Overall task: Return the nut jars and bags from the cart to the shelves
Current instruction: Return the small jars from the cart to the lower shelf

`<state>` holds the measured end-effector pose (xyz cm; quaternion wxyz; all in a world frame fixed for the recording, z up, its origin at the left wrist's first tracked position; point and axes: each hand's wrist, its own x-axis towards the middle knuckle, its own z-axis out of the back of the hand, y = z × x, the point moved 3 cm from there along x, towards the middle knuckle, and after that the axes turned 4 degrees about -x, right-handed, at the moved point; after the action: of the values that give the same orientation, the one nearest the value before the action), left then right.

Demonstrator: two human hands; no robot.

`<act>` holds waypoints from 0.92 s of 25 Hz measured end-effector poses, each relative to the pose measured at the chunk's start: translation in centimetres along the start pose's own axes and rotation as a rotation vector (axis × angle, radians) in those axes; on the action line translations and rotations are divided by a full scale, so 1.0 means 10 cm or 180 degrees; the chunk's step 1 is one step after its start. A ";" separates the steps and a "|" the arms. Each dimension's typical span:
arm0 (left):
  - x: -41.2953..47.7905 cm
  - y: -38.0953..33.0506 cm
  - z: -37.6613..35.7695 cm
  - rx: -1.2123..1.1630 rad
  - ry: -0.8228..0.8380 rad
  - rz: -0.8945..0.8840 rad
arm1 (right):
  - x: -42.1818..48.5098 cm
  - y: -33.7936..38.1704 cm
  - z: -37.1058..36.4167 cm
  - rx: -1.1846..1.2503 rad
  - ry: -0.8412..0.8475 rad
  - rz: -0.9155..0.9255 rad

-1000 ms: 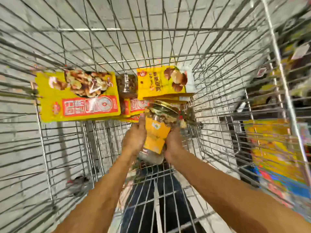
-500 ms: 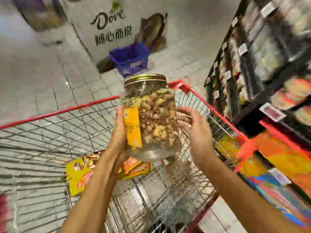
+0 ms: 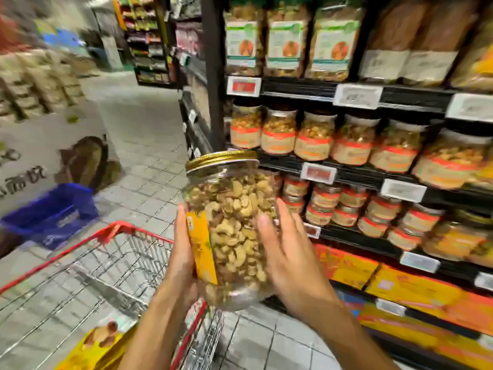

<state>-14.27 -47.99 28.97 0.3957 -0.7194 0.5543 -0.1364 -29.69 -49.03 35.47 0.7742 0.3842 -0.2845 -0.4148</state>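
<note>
A big clear nut jar [image 3: 237,222] with a gold lid and a yellow label is upright in front of me, above the cart's right corner. My left hand [image 3: 184,252] grips its left side over the label. Against its right side lies my right hand [image 3: 288,257], fingers straight and spread. The wire cart [image 3: 114,231] with a red rim is at the lower left, and a yellow nut bag [image 3: 93,345] lies in it. The shelves [image 3: 354,172] stand at the right, just behind the jar.
Rows of nut jars [image 3: 314,137] fill the middle shelf, with smaller jars [image 3: 352,209] below, nut bags [image 3: 285,46] above and yellow boxes [image 3: 400,287] at the bottom. A blue basket [image 3: 50,214] and a white display board [image 3: 40,145] stand beyond the cart.
The jar rose out of the cart and moved right toward the shelves. My right hand let go half a second ago and is back against the jar's side. My view turned to the shelves.
</note>
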 end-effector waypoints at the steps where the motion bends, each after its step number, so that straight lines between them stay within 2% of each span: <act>1: 0.04 0.19 -0.31 -0.0141 0.0383 -0.0035 | -0.04 -0.12 0.33 -0.0344 -0.0315 -0.0049; 2: 0.03 0.31 -0.57 -0.0035 0.0424 0.0011 | -0.08 -0.21 0.53 -0.0533 -0.0689 -0.0011; 4: 0.03 0.60 -1.14 0.0343 0.0281 -0.0135 | -0.16 -0.36 0.91 -0.0636 -0.0864 -0.0182; 6: 0.01 0.79 -1.60 0.0371 0.0269 -0.0221 | -0.20 -0.52 1.35 -0.0638 -0.1120 -0.0336; 9: 0.06 0.91 -2.06 0.0488 0.0324 -0.0430 | -0.25 -0.66 1.64 -0.0542 -0.1379 -0.0389; 13: 0.12 0.92 -2.31 0.1336 0.0238 -0.1141 | -0.16 -0.81 1.73 0.0128 -0.1651 -0.0306; 15: 0.17 0.94 -2.34 0.1815 0.0440 -0.1338 | -0.05 -0.94 1.79 0.0468 -0.2019 -0.0298; 18: 0.28 0.92 -2.32 0.2005 0.0780 -0.1594 | 0.09 -1.17 1.82 0.1218 -0.2277 -0.0534; 20: 0.41 0.97 -2.27 0.2027 0.0895 -0.1495 | 0.16 -1.35 1.75 0.1594 -0.2235 -0.0730; 23: 0.60 1.24 -2.13 0.1790 0.0922 -0.0543 | 0.21 -1.58 1.58 0.1577 -0.2162 -0.0992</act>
<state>-34.22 -63.25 32.39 0.4831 -0.5989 0.4832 -0.4177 -47.34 -62.20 31.22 0.4498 0.4383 -0.5521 -0.5484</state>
